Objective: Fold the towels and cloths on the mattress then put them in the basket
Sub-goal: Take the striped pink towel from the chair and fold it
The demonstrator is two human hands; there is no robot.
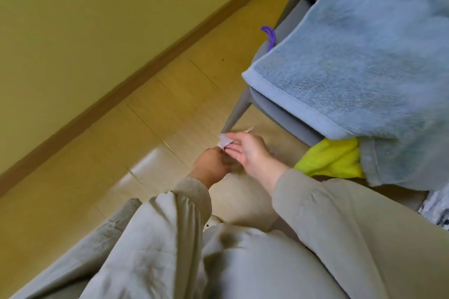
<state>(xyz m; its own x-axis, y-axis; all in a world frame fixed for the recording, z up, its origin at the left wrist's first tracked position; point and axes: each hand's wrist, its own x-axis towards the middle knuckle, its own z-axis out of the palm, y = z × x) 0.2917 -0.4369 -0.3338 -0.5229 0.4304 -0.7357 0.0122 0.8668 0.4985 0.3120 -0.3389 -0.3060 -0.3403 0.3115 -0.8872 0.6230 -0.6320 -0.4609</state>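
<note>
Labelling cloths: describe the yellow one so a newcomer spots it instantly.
Start at the grey chair on the right, draped with a large blue towel. Below the towel's lower edge a bunched cloth pokes out. It alone is bright yellow-green; its neighbours are blue and grey.

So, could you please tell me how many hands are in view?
2: the left hand and the right hand meet above the floor, both holding a small pale scrap; none seems hidden.
</note>
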